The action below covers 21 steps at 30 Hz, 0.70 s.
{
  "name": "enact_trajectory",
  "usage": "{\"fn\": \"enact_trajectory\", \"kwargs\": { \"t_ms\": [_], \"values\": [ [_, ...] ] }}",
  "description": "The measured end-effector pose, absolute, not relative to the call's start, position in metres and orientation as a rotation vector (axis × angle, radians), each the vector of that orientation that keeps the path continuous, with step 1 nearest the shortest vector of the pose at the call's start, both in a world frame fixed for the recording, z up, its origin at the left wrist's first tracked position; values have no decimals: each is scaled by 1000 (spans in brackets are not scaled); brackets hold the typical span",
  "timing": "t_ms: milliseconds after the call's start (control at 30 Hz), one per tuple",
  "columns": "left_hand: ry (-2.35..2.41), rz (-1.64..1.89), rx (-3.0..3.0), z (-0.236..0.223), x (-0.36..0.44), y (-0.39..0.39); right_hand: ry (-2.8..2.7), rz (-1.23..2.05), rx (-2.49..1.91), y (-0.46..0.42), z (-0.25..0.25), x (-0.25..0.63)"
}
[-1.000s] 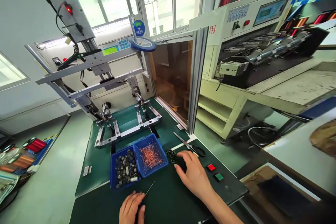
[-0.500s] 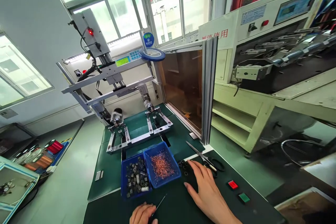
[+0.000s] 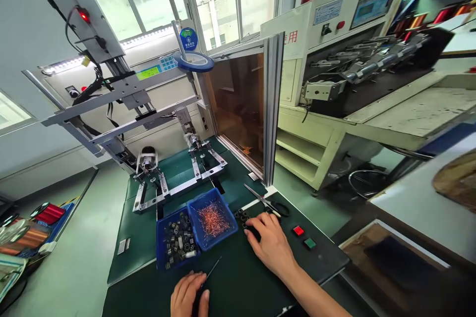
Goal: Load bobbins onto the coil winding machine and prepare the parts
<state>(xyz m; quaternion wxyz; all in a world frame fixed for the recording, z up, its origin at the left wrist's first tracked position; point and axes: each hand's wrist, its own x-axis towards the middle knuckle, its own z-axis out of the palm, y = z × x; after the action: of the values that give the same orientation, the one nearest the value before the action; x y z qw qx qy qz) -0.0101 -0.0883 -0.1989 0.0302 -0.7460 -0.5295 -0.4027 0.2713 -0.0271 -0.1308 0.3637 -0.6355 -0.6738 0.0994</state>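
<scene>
The left hand (image 3: 187, 294) is being closed in a narrow grip around a slim pointed pick (image 3: 212, 268), whose tip is being angled up toward the blue bins. The right hand (image 3: 271, 245) is being held in a wide grip, palm down, over the dark green desk (image 3: 238, 290), with its fingertips just beside a small cluster of black ring bobbins (image 3: 241, 219). Whether anything is being held beneath that palm cannot be told.

Two blue plastic bins are being kept side by side, touching, between the hands and a metal jig (image 3: 178, 178). More bobbins (image 3: 174, 240) are being held in the left bin, and copper wire snippets (image 3: 212, 221) in the right one. Steel scissors (image 3: 266, 204) are being rested just past the right hand, near a red button (image 3: 298, 230) and a green button (image 3: 309, 243).
</scene>
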Motion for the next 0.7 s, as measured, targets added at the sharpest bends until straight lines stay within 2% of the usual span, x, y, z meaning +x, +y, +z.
{"fn": "enact_trajectory", "kwargs": {
  "t_ms": [433,700],
  "values": [
    [-1633,-1281,-2317,-197,-9,-89,-1862,292,-1585,-29,-128,269],
    [-1637,-1235,-2327,-198,-10,-88,-2002,372,-1511,-2,-108,279]
  ]
}}
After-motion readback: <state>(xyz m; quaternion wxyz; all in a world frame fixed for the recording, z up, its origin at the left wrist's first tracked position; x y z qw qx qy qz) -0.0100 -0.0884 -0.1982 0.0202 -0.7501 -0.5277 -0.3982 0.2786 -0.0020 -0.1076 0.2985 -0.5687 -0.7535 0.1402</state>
